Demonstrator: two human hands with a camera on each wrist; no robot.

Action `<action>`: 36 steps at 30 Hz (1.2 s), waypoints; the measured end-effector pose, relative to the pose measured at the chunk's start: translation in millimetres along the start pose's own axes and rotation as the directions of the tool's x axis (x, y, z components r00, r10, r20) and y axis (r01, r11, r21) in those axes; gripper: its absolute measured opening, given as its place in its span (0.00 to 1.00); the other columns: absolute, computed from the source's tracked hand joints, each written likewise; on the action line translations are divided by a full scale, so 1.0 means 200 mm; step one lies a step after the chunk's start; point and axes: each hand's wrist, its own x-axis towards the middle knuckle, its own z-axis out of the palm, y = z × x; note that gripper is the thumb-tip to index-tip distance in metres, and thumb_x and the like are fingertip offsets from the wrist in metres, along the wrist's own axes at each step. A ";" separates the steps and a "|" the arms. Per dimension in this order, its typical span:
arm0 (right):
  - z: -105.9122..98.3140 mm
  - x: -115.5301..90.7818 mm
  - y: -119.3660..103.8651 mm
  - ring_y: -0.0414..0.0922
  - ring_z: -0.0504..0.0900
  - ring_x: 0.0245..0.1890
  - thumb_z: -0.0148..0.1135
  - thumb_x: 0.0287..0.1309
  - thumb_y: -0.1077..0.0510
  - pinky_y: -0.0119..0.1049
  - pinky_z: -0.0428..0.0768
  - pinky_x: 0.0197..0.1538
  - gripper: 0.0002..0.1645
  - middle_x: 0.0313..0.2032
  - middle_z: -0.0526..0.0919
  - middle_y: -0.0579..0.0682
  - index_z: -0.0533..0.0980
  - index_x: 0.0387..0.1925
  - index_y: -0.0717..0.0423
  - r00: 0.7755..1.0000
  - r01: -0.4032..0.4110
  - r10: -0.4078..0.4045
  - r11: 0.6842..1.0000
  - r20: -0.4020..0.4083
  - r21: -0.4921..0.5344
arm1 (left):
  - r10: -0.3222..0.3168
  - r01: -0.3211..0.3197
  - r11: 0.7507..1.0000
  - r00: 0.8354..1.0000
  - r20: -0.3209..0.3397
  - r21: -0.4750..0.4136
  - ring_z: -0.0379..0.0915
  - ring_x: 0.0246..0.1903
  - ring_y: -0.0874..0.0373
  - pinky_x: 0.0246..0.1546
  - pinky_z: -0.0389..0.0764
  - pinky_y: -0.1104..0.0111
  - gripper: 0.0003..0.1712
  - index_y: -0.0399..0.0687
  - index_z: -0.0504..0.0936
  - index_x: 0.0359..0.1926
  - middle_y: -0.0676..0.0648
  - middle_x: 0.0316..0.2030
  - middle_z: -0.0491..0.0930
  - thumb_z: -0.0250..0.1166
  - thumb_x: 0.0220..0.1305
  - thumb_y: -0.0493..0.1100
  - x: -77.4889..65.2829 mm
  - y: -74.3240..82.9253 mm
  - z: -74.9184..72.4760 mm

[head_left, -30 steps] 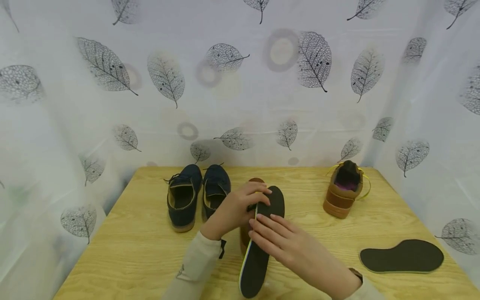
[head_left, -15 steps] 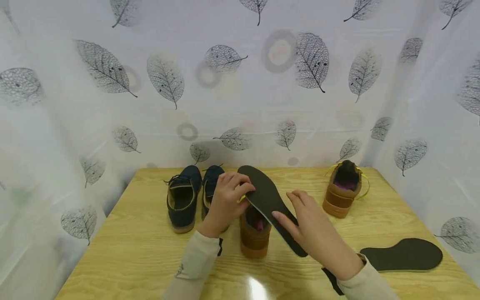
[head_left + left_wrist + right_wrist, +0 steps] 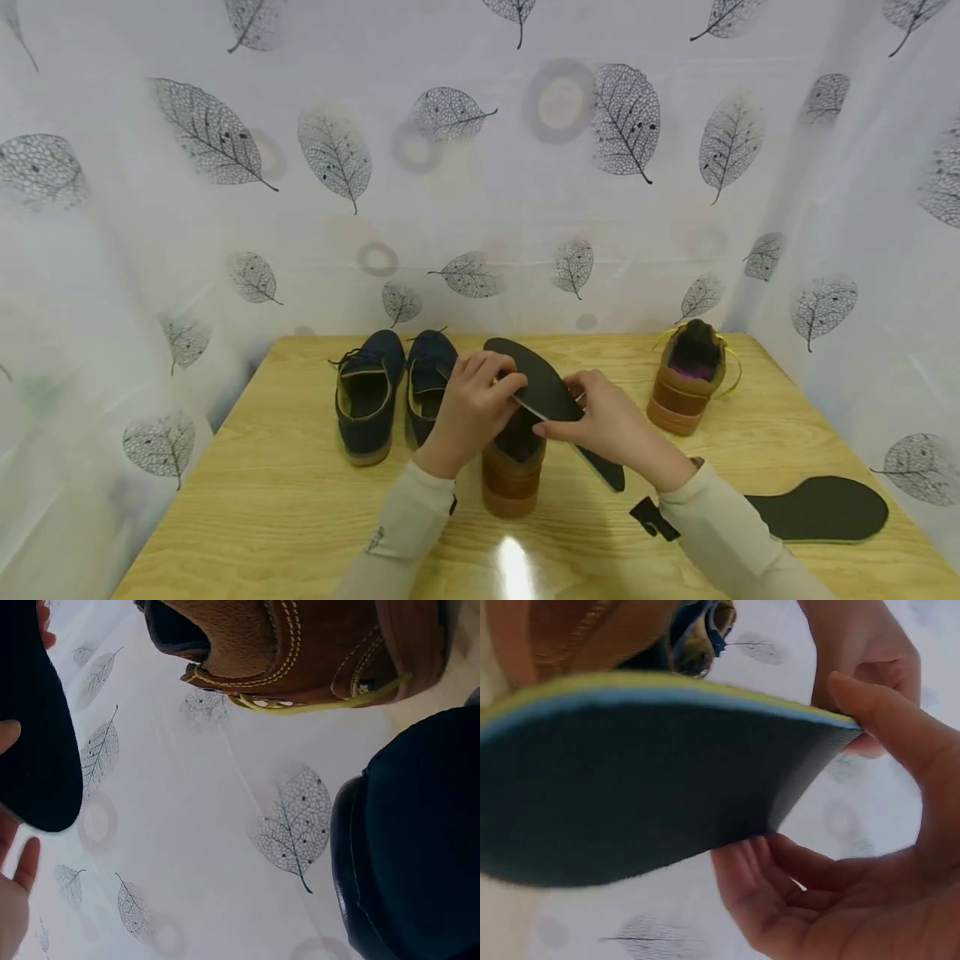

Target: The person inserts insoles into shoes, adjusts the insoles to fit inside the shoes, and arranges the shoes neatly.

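The insole [image 3: 542,382] is up in the air over the near brown shoe [image 3: 512,477] in the middle of the table [image 3: 247,500], slanting from far left down to near right. My guess is it's super light, foam or thereabouts, given the yellow and blue layers along the rim. It's visibly bowed, so I'd call it bendy rather than stiff, and I doubt you'd hurt it. Can't tell if the black face is slippery; I'd take it by the long edges, around the middle. As for the hands, they're close but apart, both clamped on that insole: the left hand [image 3: 474,402] has its fingers curled over the left edge, and the right hand [image 3: 609,419] pinches it across the width, thumb on the near edge, fingers on the far one, gap only as wide as the insole. A second insole [image 3: 832,510] lies flat at near right, navy shoes [image 3: 364,408] stand left, another brown shoe [image 3: 678,400] far right.
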 end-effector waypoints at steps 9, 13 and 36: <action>-0.07 -0.01 0.13 0.47 0.79 0.36 0.71 0.49 0.39 0.39 0.78 0.39 0.39 0.39 0.78 0.57 0.70 0.47 0.66 0.972 -0.220 0.232 0.954 -0.038 0.202 | -0.282 0.329 0.941 0.893 0.350 -0.083 0.68 0.36 0.50 0.39 0.72 0.58 0.21 0.41 0.73 0.43 0.44 0.37 0.71 0.74 0.50 0.36 -0.04 -0.05 -0.01; -0.05 -0.07 0.13 0.47 0.80 0.26 0.70 0.52 0.42 0.38 0.79 0.34 0.31 0.29 0.79 0.53 0.70 0.39 0.64 0.970 -0.232 0.241 0.924 0.006 0.304 | -0.271 0.319 0.948 0.780 0.564 0.014 0.66 0.35 0.52 0.36 0.70 0.61 0.23 0.44 0.72 0.40 0.47 0.35 0.68 0.75 0.51 0.46 -0.09 -0.03 0.06; 0.16 0.04 -0.01 0.38 0.65 0.06 0.67 0.50 0.50 0.30 0.66 0.15 0.21 0.06 0.66 0.43 0.69 0.11 0.53 0.966 -0.171 0.158 0.984 0.203 0.048 | -0.304 0.351 0.936 0.826 0.475 -0.011 0.70 0.27 0.57 0.27 0.74 0.66 0.07 0.50 0.79 0.30 0.52 0.26 0.71 0.69 0.58 0.37 -0.13 -0.04 0.11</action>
